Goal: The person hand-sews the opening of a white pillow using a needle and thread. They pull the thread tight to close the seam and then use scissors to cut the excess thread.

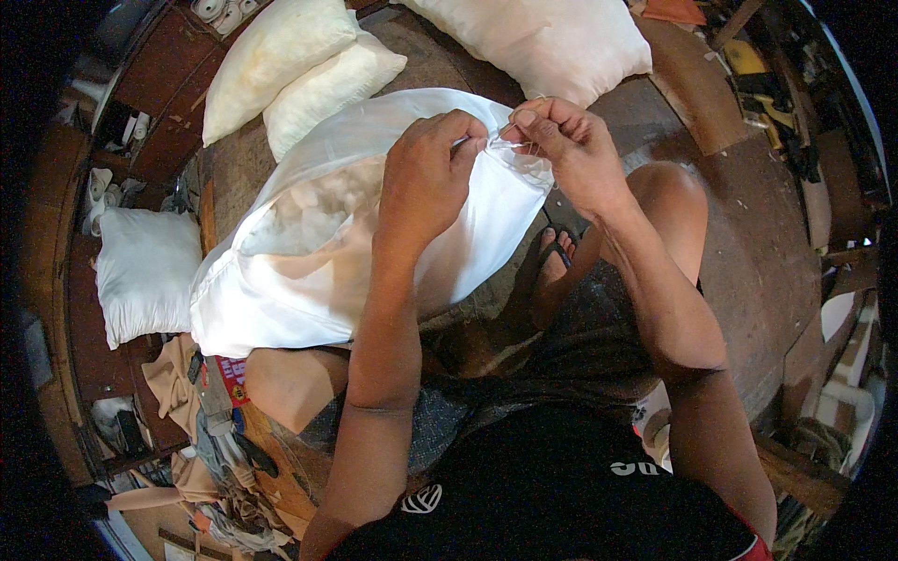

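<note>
Pillow [309,252] lies across the person's lap, open corner pulled up toward the chest so both hands can work the seam. Left hand [426,173] pinches the bunched fabric edge shut, right hand [571,150] pinches the same corner, fingertips closed on what looks like thread [528,150], too thin to confirm. Red printed packet [232,374] pokes out under the pillow, lower left. Beyond: small white pillow [145,271] left, two cream pillows [299,70], another white pillow [552,42] on the wooden floor [748,234]
</note>
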Available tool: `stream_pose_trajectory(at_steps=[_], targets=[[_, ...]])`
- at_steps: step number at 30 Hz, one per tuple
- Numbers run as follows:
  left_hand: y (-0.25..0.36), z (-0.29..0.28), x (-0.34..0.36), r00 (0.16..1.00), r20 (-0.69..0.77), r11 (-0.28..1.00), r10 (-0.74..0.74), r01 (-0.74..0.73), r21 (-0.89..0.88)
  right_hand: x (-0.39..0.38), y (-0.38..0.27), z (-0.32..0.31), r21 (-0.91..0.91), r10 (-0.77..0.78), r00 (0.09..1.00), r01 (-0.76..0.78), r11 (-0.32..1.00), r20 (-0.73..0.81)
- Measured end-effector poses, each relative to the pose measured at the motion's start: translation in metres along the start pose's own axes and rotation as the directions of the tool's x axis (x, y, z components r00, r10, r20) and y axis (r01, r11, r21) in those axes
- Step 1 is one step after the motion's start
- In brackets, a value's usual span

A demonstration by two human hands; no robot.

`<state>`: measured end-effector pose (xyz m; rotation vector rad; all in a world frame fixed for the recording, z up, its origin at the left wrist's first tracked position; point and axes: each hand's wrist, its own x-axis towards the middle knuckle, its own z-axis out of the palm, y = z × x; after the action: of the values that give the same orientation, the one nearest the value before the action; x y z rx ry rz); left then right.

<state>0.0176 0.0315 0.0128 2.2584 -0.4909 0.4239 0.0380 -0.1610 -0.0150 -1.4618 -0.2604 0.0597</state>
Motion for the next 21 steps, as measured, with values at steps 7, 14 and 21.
stream_pose_trajectory(at_steps=[7, 14, 21], targets=[[-0.003, -0.004, 0.001, 0.997, 0.065, 0.994, -0.030, 0.037, -0.106, -0.001, -0.003, -0.002, 0.054, -0.032, 0.998, 0.029, 0.998, 0.057], [-0.007, -0.004, 0.000, 0.989, 0.147, 0.981, -0.033, 0.060, -0.184, -0.001, -0.008, -0.006, -0.076, -0.087, 0.983, 0.100, 0.992, 0.163], [-0.009, -0.006, 0.001, 0.989, 0.111, 0.973, -0.096, 0.117, -0.201, -0.002, -0.007, -0.003, -0.134, -0.138, 0.981, 0.157, 0.979, 0.139]])
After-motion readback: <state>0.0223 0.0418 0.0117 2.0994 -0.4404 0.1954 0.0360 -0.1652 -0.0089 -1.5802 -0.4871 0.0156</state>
